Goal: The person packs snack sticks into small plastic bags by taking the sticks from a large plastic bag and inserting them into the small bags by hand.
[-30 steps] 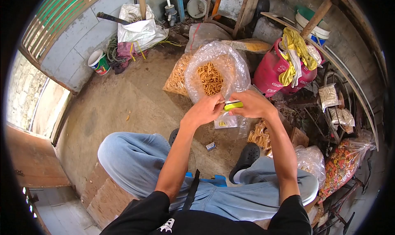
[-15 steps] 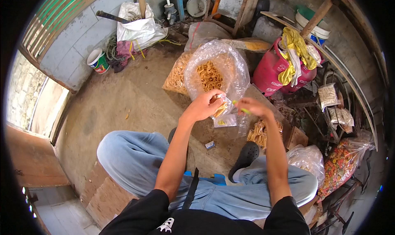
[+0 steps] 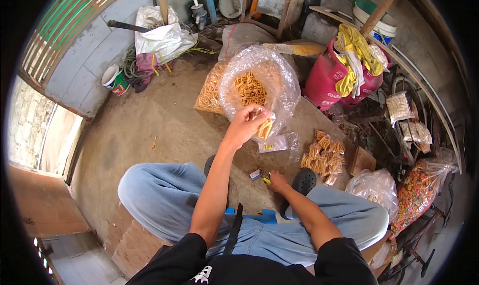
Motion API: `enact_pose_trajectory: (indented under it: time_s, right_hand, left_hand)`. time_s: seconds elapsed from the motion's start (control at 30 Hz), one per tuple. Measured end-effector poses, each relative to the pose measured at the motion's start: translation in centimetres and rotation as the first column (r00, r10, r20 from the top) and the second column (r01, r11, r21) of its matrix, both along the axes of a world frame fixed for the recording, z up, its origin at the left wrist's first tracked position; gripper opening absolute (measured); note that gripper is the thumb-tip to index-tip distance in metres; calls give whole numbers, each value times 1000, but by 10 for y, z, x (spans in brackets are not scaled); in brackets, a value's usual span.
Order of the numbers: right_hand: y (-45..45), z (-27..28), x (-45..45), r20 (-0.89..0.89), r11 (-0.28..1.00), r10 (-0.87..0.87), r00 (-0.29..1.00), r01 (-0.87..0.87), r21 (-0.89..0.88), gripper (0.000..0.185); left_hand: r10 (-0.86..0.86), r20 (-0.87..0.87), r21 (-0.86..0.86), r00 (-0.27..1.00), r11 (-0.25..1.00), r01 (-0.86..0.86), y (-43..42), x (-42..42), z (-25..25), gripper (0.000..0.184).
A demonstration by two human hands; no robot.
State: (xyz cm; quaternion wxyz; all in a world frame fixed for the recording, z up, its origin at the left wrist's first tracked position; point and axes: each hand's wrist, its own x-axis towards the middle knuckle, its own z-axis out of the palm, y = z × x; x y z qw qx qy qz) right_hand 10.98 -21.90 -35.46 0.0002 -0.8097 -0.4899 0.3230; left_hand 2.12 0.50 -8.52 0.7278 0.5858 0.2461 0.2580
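Note:
My left hand (image 3: pixel 245 125) pinches the top of a small clear plastic bag (image 3: pixel 265 129) with yellowish snack sticks inside. It is held just in front of a large open plastic sack (image 3: pixel 287 83) of brown snack sticks (image 3: pixel 249 88). Down by the floor, my right hand (image 3: pixel 278 181) has its fingers closed on a small yellow-green object (image 3: pixel 267 180), too small to name. Just left of that hand lies a little blue-and-white box (image 3: pixel 255 174). Flat plastic packaging (image 3: pixel 274 144) with a yellow mark rests on the floor below the sack.
Filled small bags (image 3: pixel 323 155) are piled at the right. Beyond them are a clear plastic bag (image 3: pixel 371 190) and a sack of colourful snacks (image 3: pixel 421 195). Pink gas cylinders (image 3: pixel 322 78) stand behind, draped with a yellow cloth (image 3: pixel 357 50). A paint bucket (image 3: pixel 115 79) is at left.
My right hand has moved away from the small bag, down towards the floor beside the little box, with the yellow-green object. My left hand still holds the bag in nearly the same place.

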Motion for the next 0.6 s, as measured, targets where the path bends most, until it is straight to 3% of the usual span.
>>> enact_pose_trajectory:
  time_s: [0.07,0.1,0.13,0.2,0.23,0.3,0.37,0.4,0.47,0.5,0.57,0.6]
  right_hand:
    - [6,11,3,-1,998,7,1000,-7,-57,59]
    - [15,20,7,-4,994,27,1000,-27,-107,56]
    - [28,26,15,-77,996,-78,994,75,-46,52]
    - [62,33,33,-292,940,-276,916,320,119,48]
    - [82,35,43,-429,861,-344,835,463,209,47]
    - [106,113,44,-915,628,-267,304,775,74,49]
    - [122,159,45,-978,580,-26,209,800,156,42]
    - [124,181,44,-977,575,-31,209,804,154,42]
    - [129,213,44,-860,708,-56,507,627,323,39]
    - [132,215,48,-825,712,-111,555,624,323,37]
    - [130,219,53,-855,686,-92,511,655,318,34]
    - [129,222,56,-881,662,-72,468,683,309,32]
  left_hand:
    - [37,-89,13,995,999,-36,2,4,-11,14]
    - [61,-45,-4,997,998,-61,-2,6,-9,14]
    - [48,-46,-7,998,999,-48,-3,9,-11,14]
    - [178,-38,-25,983,984,-179,-6,13,-18,16]
    - [216,-56,-5,975,976,-217,-7,15,-22,19]
    - [258,-72,-42,964,964,-261,-10,20,-37,20]
    - [267,-149,-131,952,949,-287,-12,22,-36,23]
    - [260,-150,-135,954,950,-280,-13,23,-43,23]
    - [213,-59,-336,975,916,-220,-11,26,-59,23]
    - [211,-59,-334,976,917,-219,-11,25,-51,23]
    - [206,107,-593,973,799,-104,-12,23,-36,24]
    - [208,108,-590,972,800,-106,-10,23,-38,24]
